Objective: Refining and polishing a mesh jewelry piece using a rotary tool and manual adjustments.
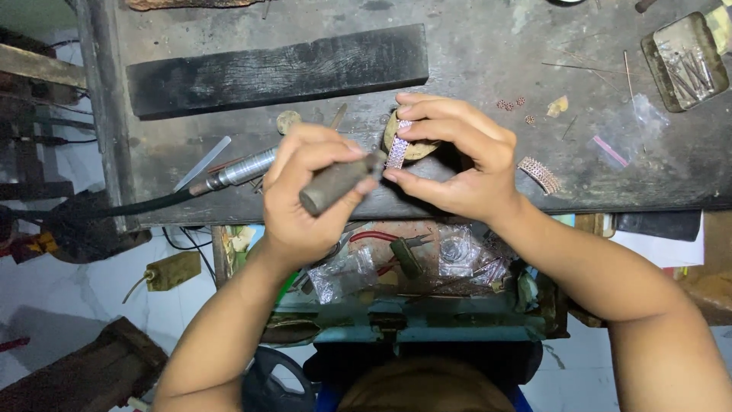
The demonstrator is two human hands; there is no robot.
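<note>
left hand [305, 194]: grip closed on tool handle [335, 185] | right hand [457, 160]: pinching studded band [398, 149], ends hidden

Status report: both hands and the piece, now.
Left hand grips grey tool handle. Right hand pinches stone-set band over bench peg. Nothing between them.

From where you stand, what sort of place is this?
Probably a jeweller's workbench. The right hand holds a narrow stone-set silver band against a worn wooden peg, a metal rotary handpiece on a black cable lies on the scarred dark bench, and tiny rings are scattered nearby.
</note>
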